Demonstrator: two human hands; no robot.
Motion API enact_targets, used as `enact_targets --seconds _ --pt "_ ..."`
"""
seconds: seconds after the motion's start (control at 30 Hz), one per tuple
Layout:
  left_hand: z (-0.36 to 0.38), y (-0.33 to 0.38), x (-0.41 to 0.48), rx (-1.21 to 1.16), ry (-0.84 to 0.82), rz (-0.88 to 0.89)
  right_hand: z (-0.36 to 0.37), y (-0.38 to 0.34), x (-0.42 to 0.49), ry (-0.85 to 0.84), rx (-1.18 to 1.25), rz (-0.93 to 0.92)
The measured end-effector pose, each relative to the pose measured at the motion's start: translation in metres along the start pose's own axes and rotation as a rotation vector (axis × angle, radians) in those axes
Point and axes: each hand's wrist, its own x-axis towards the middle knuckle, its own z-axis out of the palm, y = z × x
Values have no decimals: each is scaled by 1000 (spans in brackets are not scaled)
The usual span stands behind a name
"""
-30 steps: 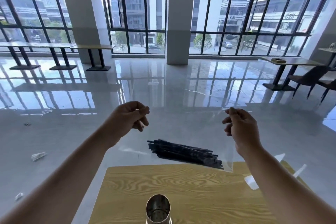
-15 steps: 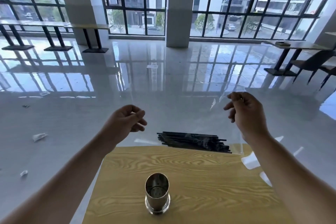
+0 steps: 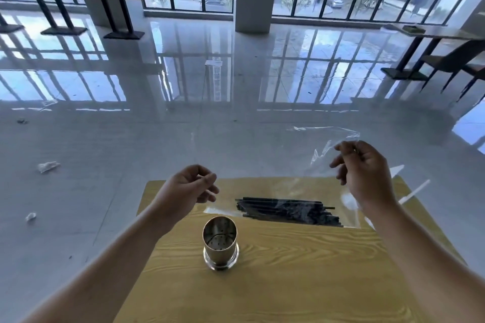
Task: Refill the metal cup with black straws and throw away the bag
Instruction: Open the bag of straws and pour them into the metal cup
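Observation:
A clear plastic bag [image 3: 265, 165] hangs stretched between my two hands above the far end of a wooden table [image 3: 288, 283]. A bundle of black straws [image 3: 288, 211] lies crosswise in its bottom. My left hand [image 3: 187, 187] pinches the bag's left top corner with curled fingers. My right hand [image 3: 362, 168] pinches the right top corner, where the plastic crumples. An empty metal cup [image 3: 220, 242] with a perforated bottom stands upright on the table, nearer to me than the straws and below my left hand.
Crumpled scraps of litter [image 3: 47, 166] lie on the glossy floor at left. White pieces [image 3: 414, 191] lie on the floor beyond the table's right edge. Tables and chairs [image 3: 446, 60] stand at far right, more tables at far left.
My view has tilted down, so the cup and more of the table show. The bag with the straws has come lower and nearer, now over the table's far end. Both hands still pinch it.

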Motion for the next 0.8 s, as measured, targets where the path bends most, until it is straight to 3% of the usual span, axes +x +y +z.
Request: enact_targets --seconds 0.43,0.8 --pt "21 -54 -10 -112 -39 -159 -7 34 -22 -41 -89 72" --pt "21 -96 -20 -104 97 -246 17 31 -24 -102 -170 54"
